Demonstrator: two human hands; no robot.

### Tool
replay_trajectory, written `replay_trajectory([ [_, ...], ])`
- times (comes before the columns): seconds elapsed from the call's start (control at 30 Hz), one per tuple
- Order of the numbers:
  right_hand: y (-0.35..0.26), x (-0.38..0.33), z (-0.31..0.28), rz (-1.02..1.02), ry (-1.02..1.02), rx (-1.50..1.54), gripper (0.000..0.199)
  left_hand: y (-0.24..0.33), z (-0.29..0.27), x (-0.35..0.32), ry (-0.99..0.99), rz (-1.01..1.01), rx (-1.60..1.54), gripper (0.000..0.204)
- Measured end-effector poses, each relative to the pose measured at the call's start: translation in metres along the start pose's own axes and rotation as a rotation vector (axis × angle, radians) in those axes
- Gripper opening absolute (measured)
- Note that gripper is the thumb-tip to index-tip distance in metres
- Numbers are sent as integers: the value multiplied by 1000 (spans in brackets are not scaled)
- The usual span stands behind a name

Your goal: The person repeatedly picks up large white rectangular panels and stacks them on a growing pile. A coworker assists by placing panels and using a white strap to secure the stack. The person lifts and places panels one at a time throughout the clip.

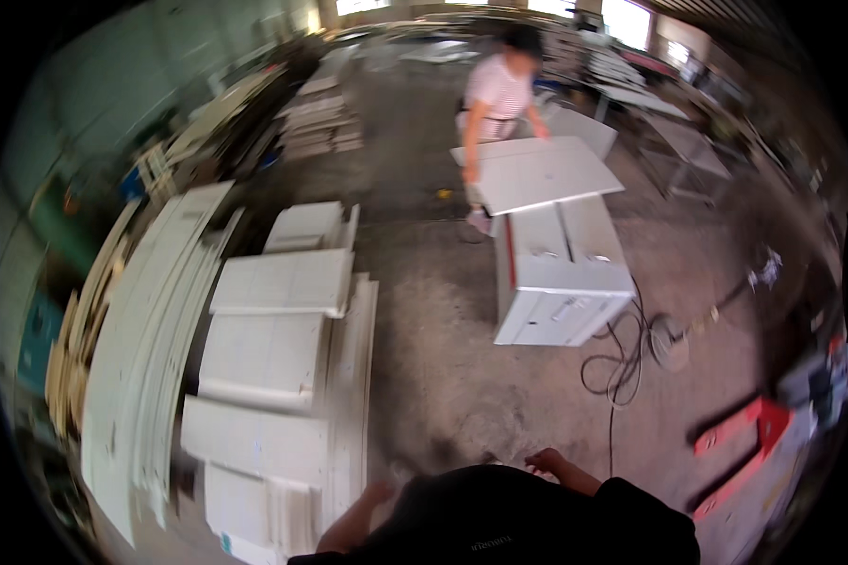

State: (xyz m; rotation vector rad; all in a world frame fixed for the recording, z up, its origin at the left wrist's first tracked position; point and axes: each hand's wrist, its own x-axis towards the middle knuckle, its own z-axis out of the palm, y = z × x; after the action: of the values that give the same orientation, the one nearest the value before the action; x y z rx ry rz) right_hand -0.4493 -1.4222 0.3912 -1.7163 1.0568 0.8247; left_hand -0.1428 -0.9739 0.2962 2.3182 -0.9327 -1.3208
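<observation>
My left hand (pixel 379 492) hangs low beside my dark shirt, near the stacked white panels (pixel 264 443); motion smears its fingers. On the other side, my right hand (pixel 544 460) is held out over the concrete floor, fingers loosely bent and a little apart, with nothing seen in it. Ahead stands a white boxy machine (pixel 561 306) with a slot along its top. Across its far end lies a large white panel (pixel 542 174), and another person (pixel 499 89) in a striped pink top has both hands at that panel's edges.
Long white boards (pixel 151 348) lean in a row at the left. More board stacks (pixel 320 118) stand farther back. Loose cables (pixel 622 367) lie on the floor beside the machine. A red pallet jack (pixel 744 452) sits at the near right.
</observation>
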Motion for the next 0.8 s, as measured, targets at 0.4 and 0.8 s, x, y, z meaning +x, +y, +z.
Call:
replay_trajectory([
  [0.4, 306, -29, 59, 4, 101, -22, 27, 170, 22, 85, -37, 415, -209, 31],
  [0.8, 201, -10, -29, 66, 225, 512, 32, 237, -15, 176, -242, 481, 252, 32],
])
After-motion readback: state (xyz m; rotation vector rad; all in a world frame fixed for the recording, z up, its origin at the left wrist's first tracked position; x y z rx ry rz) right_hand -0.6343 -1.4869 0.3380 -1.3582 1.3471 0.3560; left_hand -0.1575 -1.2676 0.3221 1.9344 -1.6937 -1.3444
